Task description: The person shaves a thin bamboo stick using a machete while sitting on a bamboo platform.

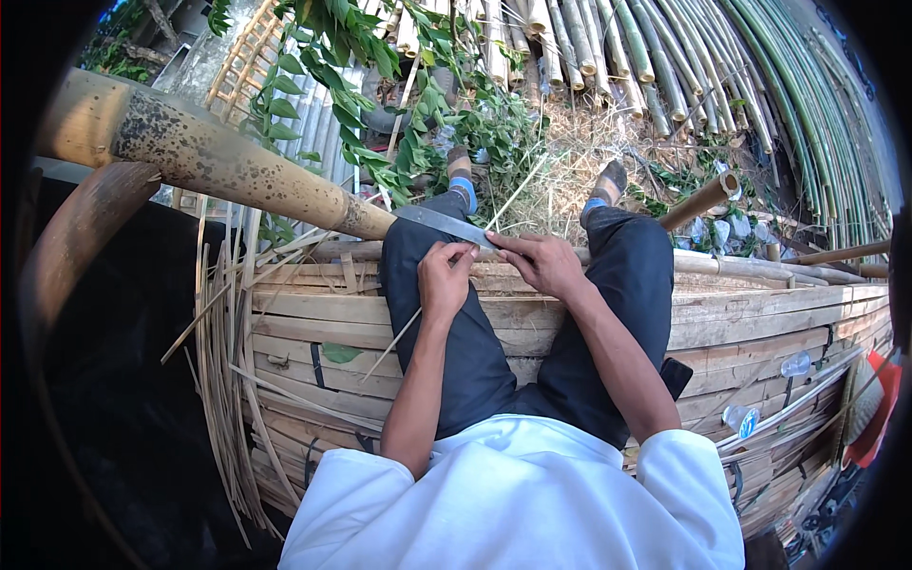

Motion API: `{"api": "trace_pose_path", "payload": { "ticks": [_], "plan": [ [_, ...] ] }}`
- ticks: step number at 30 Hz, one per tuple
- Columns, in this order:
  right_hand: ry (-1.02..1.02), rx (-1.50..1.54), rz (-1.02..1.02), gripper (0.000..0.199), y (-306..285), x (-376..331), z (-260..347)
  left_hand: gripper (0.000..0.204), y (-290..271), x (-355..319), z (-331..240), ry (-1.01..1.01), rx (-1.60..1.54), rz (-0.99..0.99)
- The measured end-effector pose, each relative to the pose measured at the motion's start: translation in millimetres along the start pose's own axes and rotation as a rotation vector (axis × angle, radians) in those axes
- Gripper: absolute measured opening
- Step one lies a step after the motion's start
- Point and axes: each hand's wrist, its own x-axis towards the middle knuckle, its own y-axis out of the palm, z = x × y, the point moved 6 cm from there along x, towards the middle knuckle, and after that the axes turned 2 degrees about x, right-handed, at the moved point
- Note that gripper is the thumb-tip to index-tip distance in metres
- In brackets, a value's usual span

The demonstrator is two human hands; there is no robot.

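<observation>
Over my lap, my right hand (546, 264) is closed at the near end of a knife with a long flat metal blade (442, 223). The blade points left and away, across my left knee; the handle is hidden by the hand. My left hand (446, 282) is pinched just below the blade, beside the right fingertips. In it is a thin bamboo strip (392, 347), whose lower part slants down to the left past my left thigh. A pale strip (521, 197) also runs up and away beyond the blade; I cannot tell whether it is the same piece.
I sit on stacked wooden slats (313, 332). Many thin bamboo strips (223, 380) hang at the left. A thick bamboo pole (218, 152) ends near my left knee. Bamboo poles (655, 57) lie beyond leafy branches (285, 104). Plastic cups (739, 419) and a phone (675, 377) are at the right.
</observation>
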Motion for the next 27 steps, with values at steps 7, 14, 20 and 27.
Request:
{"api": "trace_pose_path", "payload": {
  "ticks": [7, 14, 20, 27],
  "plan": [
    [0.216, 0.131, -0.252, 0.03, -38, 4, -52, 0.016, -6, -3, -1, 0.003, 0.016, -0.004],
    [0.027, 0.11, 0.026, 0.03, 6, -2, 7, 0.016, -1, -6, -7, 0.023, 0.113, 0.009],
    [0.291, 0.122, -0.194, 0.03, -30, 6, -40, 0.017, -1, -11, -12, 0.144, 0.122, -0.058],
    [0.067, 0.138, -0.137, 0.03, -12, -1, -29, 0.016, 1, -12, -17, 0.102, 0.168, -0.045]
  ]
}}
